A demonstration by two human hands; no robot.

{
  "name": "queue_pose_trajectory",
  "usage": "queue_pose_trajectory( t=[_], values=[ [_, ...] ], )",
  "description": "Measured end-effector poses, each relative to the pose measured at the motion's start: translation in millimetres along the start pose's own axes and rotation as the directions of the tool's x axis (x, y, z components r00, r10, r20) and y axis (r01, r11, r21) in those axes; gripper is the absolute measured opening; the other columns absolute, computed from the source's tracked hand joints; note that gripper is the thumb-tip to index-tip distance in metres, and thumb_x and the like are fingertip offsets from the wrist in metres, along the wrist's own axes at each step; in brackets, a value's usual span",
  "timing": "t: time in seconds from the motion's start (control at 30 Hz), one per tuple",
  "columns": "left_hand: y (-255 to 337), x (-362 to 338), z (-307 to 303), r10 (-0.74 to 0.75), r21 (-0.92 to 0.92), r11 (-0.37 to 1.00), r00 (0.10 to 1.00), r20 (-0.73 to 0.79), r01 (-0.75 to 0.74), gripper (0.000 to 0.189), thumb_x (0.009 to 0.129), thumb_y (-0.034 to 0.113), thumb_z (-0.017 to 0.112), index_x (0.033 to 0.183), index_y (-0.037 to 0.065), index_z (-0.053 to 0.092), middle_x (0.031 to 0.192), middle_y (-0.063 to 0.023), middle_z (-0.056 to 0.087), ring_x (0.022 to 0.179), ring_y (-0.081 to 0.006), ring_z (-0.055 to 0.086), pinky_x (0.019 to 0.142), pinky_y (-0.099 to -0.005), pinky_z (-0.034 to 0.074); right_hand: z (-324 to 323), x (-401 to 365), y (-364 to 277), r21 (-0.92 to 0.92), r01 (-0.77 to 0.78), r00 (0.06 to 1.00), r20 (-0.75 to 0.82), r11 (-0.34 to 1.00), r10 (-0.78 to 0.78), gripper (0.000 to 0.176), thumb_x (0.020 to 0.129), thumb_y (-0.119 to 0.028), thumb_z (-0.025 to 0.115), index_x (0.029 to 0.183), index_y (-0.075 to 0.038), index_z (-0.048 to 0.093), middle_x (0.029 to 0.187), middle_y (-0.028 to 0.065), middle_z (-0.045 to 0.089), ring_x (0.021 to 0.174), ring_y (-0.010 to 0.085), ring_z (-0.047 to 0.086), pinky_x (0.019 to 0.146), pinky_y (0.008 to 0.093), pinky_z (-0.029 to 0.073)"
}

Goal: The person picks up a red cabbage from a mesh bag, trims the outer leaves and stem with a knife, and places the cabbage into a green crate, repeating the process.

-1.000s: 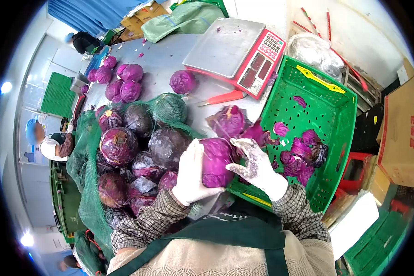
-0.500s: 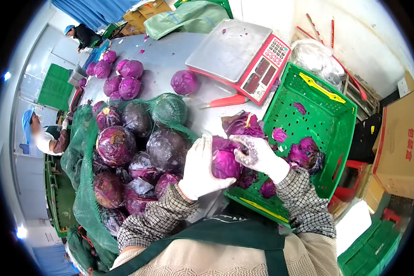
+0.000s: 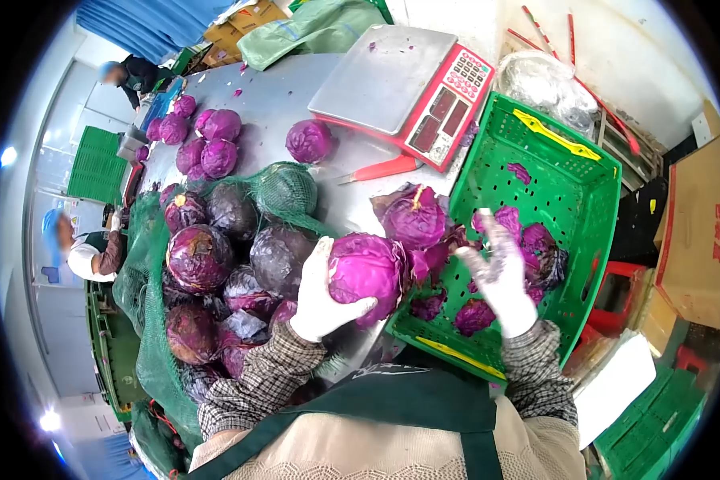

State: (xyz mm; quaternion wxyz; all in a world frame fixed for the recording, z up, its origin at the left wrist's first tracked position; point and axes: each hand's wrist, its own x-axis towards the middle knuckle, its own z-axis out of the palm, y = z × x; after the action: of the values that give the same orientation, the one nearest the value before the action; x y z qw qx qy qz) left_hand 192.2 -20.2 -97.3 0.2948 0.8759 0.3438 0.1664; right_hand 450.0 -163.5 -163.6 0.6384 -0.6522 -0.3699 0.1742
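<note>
1. At the far left a co-worker (image 3: 88, 256) in a white sleeve stood beside the table (image 3: 280, 96).
2. A green net sack (image 3: 148, 320) lay open on the table's near left part, filled with dark, dull cabbages (image 3: 198, 256).
3. Beyond the sack, a cluster of bright trimmed cabbages (image 3: 212, 144) sat on the bare tabletop, with one lone cabbage (image 3: 310, 140) further right.
4. The left hand (image 3: 320, 292), in a white glove, came up from a checked sleeve with the wrist bent upward. Its fingers curled round the left and under side of a bright purple cabbage (image 3: 368, 268), thumb pressed on the front, carrying the whole weight.
5. That cabbage was held just above the table edge, between the sack and the green crate (image 3: 584, 208), touching neither.
6. Just behind it, a heap of torn outer leaves (image 3: 414, 214) lay on the table against the crate's corner.
7. A red-handled knife (image 3: 380, 170) lay flat in front of a scale (image 3: 404, 80).
8. The right hand (image 3: 500, 272), in a stained glove, hung over the crate, palm down, fingers spread wide and gripping nothing; it was blurred.
9. Purple leaf scraps (image 3: 540, 248) lay in the crate beneath and beside that hand.
</note>
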Motion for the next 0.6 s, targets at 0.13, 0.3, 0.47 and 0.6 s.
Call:
queue_pose_trajectory(
  t=[0.13, 0.3, 0.47, 0.6],
  values=[
    [-1, -2, 4, -0.032, -0.041, 0.999, 0.999, -0.011, 0.031, 0.115, 0.051, 0.036, 0.089, 0.139, -0.006, 0.029, 0.136, -0.0257, 0.037, 0.127, -0.0381, 0.040, 0.106, -0.0445, 0.035, 57, -6, -32, -0.232, 0.031, 0.933, 0.355, 0.972, 0.055, 0.082, 0.072, -0.030, 0.081, 0.134, 0.004, 0.041, 0.128, 0.0230, 0.052, 0.121, 0.0294, 0.051, 0.102, 0.0343, 0.041],
    [-7, -6, 6, -0.127, -0.343, 0.931, 0.992, 0.004, 0.121, 0.116, 0.051, 0.035, 0.090, 0.140, -0.006, 0.028, 0.135, -0.0252, 0.037, 0.126, -0.0367, 0.041, 0.105, -0.0437, 0.037, 66, -1, -2, -0.098, -0.150, 0.850, 0.495, 0.984, 0.179, 0.052, 0.079, -0.036, 0.069, 0.113, 0.002, 0.057, 0.107, 0.0212, 0.062, 0.101, 0.0330, 0.061, 0.088, 0.0377, 0.049],
    [-6, -4, -1, -0.013, -0.008, 1.000, 1.000, 0.024, 0.013, 0.110, 0.058, 0.019, 0.088, 0.143, -0.002, 0.021, 0.137, -0.0185, 0.037, 0.127, -0.0278, 0.041, 0.106, -0.0390, 0.035, 72, 3, 10, -0.210, -0.103, 0.840, 0.505, 0.972, 0.198, 0.035, 0.075, -0.023, 0.066, 0.099, 0.001, 0.060, 0.087, 0.0201, 0.064, 0.082, 0.0325, 0.065, 0.072, 0.0381, 0.053],
    [3, -2, 7, 0.033, 0.016, 0.999, 0.999, -0.035, -0.032, 0.110, 0.056, 0.030, 0.088, 0.141, -0.003, 0.027, 0.138, -0.0218, 0.035, 0.128, -0.0325, 0.038, 0.108, -0.0410, 0.033, 72, 15, -12, -0.369, -0.152, 0.789, 0.513, 0.917, 0.337, 0.025, 0.075, -0.024, 0.063, 0.084, -0.001, 0.061, 0.082, 0.0188, 0.064, 0.079, 0.0356, 0.063, 0.070, 0.0419, 0.052]
  ],
)
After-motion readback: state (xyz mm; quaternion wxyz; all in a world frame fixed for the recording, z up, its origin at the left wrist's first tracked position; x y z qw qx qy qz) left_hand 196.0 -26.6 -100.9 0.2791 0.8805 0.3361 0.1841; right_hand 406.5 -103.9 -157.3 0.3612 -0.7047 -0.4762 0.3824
